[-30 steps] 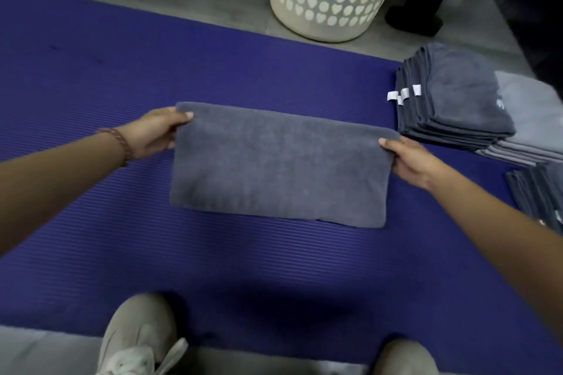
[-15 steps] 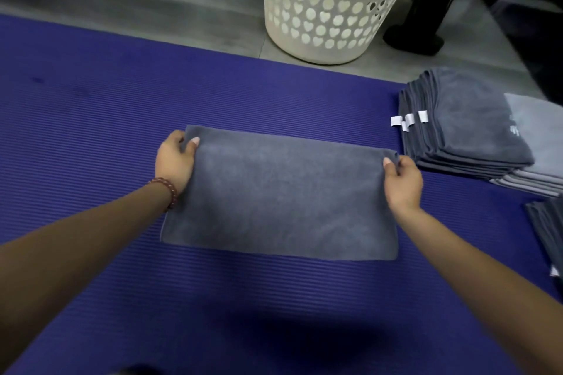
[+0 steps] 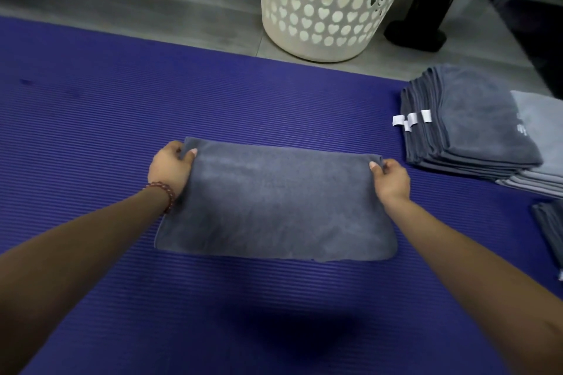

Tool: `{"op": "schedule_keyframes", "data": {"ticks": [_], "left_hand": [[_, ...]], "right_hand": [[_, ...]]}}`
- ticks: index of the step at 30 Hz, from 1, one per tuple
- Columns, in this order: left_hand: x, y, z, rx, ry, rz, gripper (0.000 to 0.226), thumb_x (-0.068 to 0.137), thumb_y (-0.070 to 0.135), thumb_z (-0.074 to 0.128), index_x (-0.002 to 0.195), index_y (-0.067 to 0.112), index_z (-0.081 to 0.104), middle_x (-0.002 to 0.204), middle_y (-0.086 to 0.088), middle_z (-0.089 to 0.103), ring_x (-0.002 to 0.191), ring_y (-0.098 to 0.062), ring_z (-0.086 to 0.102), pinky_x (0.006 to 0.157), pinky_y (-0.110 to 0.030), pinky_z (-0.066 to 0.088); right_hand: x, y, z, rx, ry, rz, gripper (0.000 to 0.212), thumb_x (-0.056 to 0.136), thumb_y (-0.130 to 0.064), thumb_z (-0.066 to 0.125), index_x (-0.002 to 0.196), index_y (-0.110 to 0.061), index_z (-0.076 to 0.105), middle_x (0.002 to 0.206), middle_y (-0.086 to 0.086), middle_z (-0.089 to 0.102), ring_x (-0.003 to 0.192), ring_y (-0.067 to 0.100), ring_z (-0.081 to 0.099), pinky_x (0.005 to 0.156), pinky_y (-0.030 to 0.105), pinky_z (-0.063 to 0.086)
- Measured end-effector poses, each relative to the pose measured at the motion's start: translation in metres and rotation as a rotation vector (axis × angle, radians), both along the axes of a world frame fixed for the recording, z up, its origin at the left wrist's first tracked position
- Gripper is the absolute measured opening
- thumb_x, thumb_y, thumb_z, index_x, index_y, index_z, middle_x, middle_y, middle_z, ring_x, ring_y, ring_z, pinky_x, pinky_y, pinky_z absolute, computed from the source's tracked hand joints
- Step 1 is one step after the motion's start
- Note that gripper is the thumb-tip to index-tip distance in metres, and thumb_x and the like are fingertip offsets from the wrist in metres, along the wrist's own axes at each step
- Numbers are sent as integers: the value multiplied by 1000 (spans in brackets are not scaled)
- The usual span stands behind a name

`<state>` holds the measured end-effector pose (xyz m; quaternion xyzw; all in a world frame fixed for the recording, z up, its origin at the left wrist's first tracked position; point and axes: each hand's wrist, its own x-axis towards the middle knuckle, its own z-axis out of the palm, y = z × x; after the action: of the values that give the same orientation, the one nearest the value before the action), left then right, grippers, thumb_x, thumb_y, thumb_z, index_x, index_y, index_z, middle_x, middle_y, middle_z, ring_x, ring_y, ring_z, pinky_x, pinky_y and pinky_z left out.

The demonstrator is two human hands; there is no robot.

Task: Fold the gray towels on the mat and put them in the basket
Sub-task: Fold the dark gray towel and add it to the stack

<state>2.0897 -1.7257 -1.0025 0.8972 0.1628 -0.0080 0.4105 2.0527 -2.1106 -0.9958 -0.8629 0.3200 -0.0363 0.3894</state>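
So I'm mid-fold on one towel (image 3: pixel 274 201). It lies flat on the mat (image 3: pixel 91 100) as a wide rectangle, and going by the layered near edge I'd guess it's already halved once. My left hand (image 3: pixel 169 169) pinches the far left corner, thumb on top and the other fingers curled round the edge. My right hand (image 3: pixel 391 178) does the same at the far right corner, where the cloth bunches a bit at the fingertips. The rest of the towel spreads from my fingers back toward me.

I'd say the next fold is the step in hand. It calls for lifting both corners together and landing them level on the near edge, otherwise it goes skewed. The basket (image 3: pixel 323 3) sits beyond my fingers, off the mat. A stack (image 3: pixel 469 122) of towels lies just right of my right hand, so there's plenty left to do.
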Motion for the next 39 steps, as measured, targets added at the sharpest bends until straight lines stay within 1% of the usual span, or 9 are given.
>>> {"op": "schedule_keyframes", "data": {"ticks": [6,11,14,18,23,27,33,36,39], "left_hand": [[-35,-5,11,-69,-99,39,30,96,34,43,119,16,38,77,6,51,74,-24,53,72,-39,41],[-91,0,11,-11,-82,-57,28,95,31,47,119,21,37,80,1,55,67,-20,55,63,-35,40],[-116,9,6,54,-36,-89,28,96,31,46,120,19,37,72,0,56,66,-25,56,58,-36,39],[-127,19,4,134,-70,-149,27,96,30,46,120,22,38,70,3,58,59,-21,55,49,-31,33],[-126,26,3,248,-66,-208,27,97,32,43,121,21,38,76,2,62,65,-26,57,54,-35,38],[-121,38,1,362,-25,-366,31,99,35,33,127,25,39,87,-10,65,71,-31,58,56,-37,40],[-127,36,-6,549,-83,-370,32,97,25,45,127,18,52,103,-17,55,91,-38,55,64,-45,45],[-123,27,-7,623,-251,-403,41,87,26,44,123,11,56,119,-23,45,105,-41,45,86,-56,39],[-116,10,-8,711,-365,-729,50,90,37,36,136,19,46,140,-16,40,128,-33,37,103,-48,24]], "right_hand": [[-21,6,5,163,-115,-155,19,95,-31,52,99,-14,44,77,-4,54,67,12,50,72,24,33],[-83,1,-5,259,-36,-125,22,93,-29,52,77,-15,48,71,-4,48,70,11,47,75,28,35],[-119,5,-1,330,-76,-100,21,93,-27,56,100,-8,57,90,0,59,80,10,53,70,25,40],[-139,16,4,298,-152,87,30,91,-16,61,116,-21,45,82,2,65,75,11,62,70,24,47],[-136,19,0,15,-173,244,23,94,-14,53,116,-23,51,73,0,61,60,9,55,58,22,41],[-144,10,-1,-371,21,469,39,96,-6,41,126,-23,58,95,0,52,86,26,58,66,34,45],[-150,3,-4,-475,140,563,49,97,-13,41,142,-31,39,104,1,36,79,24,50,62,39,49],[-148,10,-8,-552,14,470,46,92,-26,44,137,-18,49,134,17,36,119,35,41,98,50,41],[-140,34,-6,-623,70,739,63,91,-53,23,148,-29,25,156,12,14,142,33,11,114,52,10]]}}
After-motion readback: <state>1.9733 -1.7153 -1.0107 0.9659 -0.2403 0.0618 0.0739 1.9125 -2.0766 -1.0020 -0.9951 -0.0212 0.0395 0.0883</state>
